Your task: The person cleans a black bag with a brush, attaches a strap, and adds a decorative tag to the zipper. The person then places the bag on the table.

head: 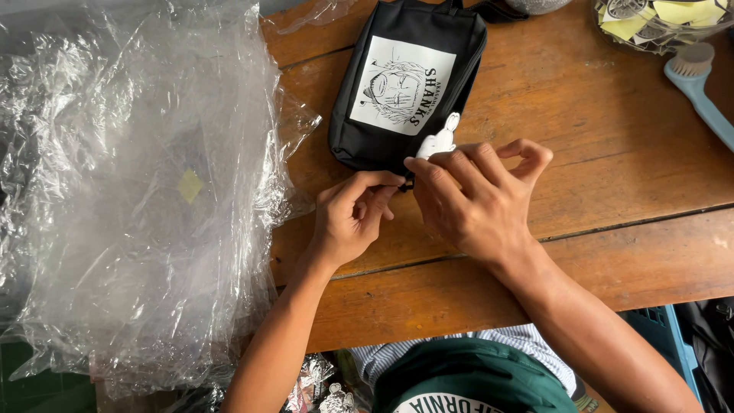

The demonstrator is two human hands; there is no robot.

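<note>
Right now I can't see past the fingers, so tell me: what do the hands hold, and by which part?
The left hand pinches the black pouch at its near corner; the right hand pinches the white charm there.

- You have a black fabric pouch [409, 80] lying flat on the wooden table, a white rectangular patch with a line drawing facing up, its near corner at your fingers
- You have a small white charm [440, 139] lying on the near edge of the pouch, partly hidden by your fingertips

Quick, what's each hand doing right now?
Left hand: closed, pinching the black fabric pouch at its corner.
Right hand: closed, pinching the small white charm.
</note>
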